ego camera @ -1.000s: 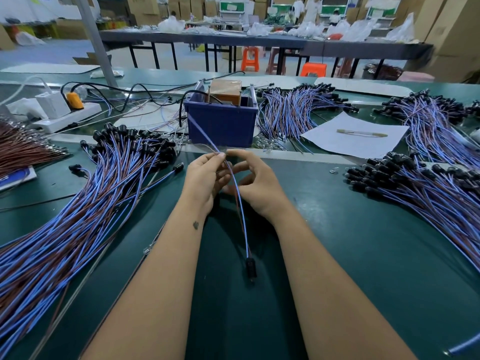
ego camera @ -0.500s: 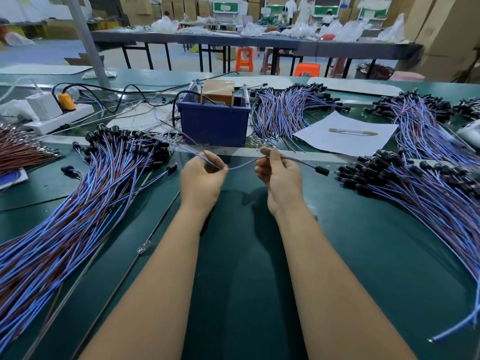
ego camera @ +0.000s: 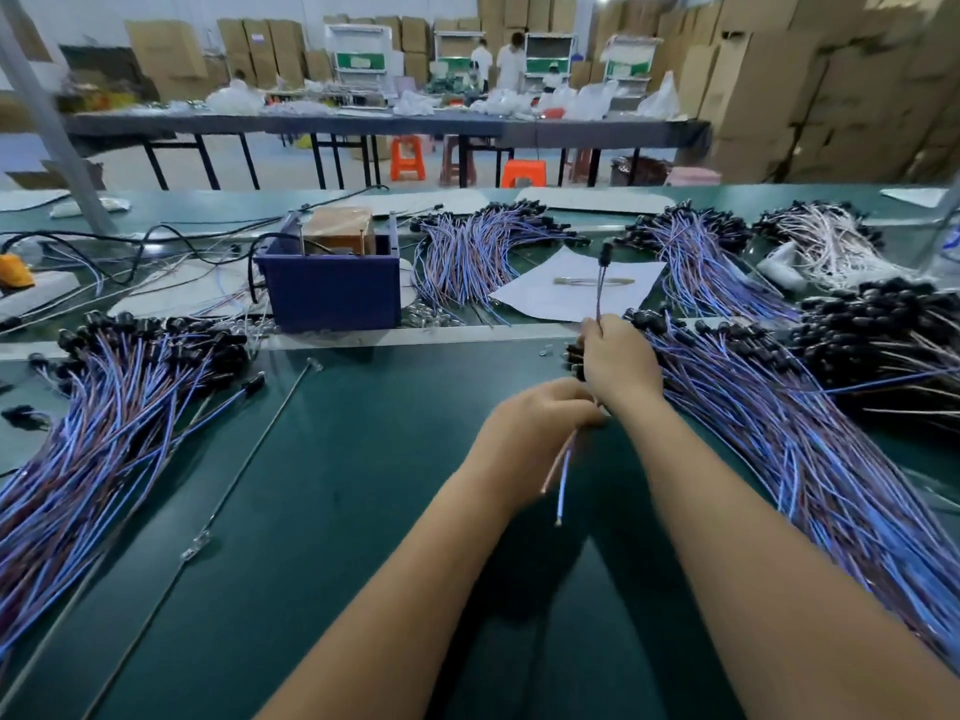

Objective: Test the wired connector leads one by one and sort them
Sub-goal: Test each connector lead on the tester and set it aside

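One blue-and-brown connector lead (ego camera: pixel 601 283) runs through both of my hands. My right hand (ego camera: pixel 618 363) grips it near the middle, and its black connector sticks up above the fist. My left hand (ego camera: pixel 540 428) pinches the lower part, with the bare wire ends (ego camera: pixel 561 480) hanging below. Both hands sit at the left edge of the large pile of leads on the right (ego camera: pixel 789 423). Another big pile (ego camera: pixel 104 423) lies at the left of the green table (ego camera: pixel 363 485). The blue tester box (ego camera: pixel 332 293) stands behind, left of centre.
A thin probe rod (ego camera: pixel 249 459) lies diagonally on the mat left of my arms. A white paper sheet with a pen (ego camera: pixel 576 288) lies behind my right hand. More lead bundles (ego camera: pixel 478 252) lie at the back, with a power strip (ego camera: pixel 31 293) far left.
Both hands moved right with the lead, from in front of the tester box to the right pile. The lead turned from horizontal to upright, connector up. My head turned right.
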